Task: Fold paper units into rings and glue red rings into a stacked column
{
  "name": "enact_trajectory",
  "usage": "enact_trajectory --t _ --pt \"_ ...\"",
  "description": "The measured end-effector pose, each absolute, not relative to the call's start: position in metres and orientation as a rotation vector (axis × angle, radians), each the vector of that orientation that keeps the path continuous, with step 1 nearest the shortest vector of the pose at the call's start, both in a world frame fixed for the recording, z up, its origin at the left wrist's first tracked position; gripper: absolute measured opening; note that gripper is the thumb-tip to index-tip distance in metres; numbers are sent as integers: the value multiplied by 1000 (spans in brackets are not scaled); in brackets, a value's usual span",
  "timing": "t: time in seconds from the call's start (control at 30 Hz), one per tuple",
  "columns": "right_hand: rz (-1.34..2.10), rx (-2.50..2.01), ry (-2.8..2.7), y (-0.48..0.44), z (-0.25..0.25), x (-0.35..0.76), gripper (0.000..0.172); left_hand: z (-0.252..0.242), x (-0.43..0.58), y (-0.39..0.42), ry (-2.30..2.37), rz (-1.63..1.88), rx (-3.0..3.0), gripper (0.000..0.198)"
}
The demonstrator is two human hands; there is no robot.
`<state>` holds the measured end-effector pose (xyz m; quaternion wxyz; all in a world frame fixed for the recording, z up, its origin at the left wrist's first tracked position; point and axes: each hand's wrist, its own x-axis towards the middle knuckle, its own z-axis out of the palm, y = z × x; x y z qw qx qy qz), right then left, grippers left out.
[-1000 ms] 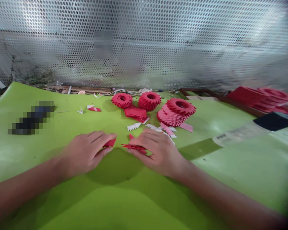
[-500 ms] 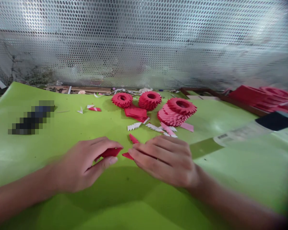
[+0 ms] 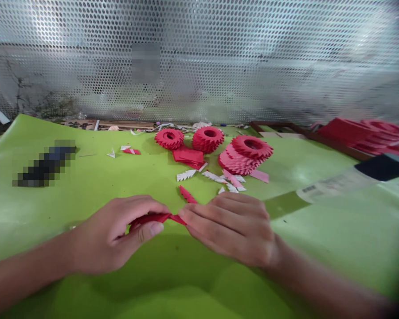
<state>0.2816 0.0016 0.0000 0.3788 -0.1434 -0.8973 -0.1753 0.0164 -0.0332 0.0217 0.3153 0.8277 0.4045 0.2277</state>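
Note:
My left hand [image 3: 119, 235] is closed on a strip of folded red paper [image 3: 149, 218], held between thumb and fingers; its far side is hidden by the palm. Opposite it, my right hand [image 3: 232, 226] pinches a small folded red paper piece [image 3: 178, 219]. The tips of the two red pieces meet between my hands. Just beyond my right fingertips lies a red chain of folded paper pieces [image 3: 187, 194]. Further back are a stack of red paper slips [image 3: 188, 157] and white folded paper pieces [image 3: 186, 176].
Red folded-paper rings [image 3: 169, 139] and a taller red and pink ring stack [image 3: 244, 156] stand at the back. A clear container with a black cap [image 3: 384, 167] lies at right, near a tray of red paper [image 3: 352, 135]. A pixelated dark object [image 3: 46, 164] lies at left.
The red piece in my right hand has come leftward against the tip of the strip in my left hand, closing the gap. Both hands have lowered slightly.

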Motion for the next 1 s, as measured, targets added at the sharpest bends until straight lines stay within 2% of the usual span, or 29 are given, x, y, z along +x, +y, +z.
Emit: enact_trajectory --t 0.27,0.73,1.0 --pt "-435 -352 -2292 1 5 279 19 20 16 -33 1067 597 2169 29" --pt "-449 -371 -2299 0 9 277 29 19 16 -32 1073 589 2219 33" --pt "-482 -347 -2324 2 7 280 19 17 14 -32 1070 606 2252 32"
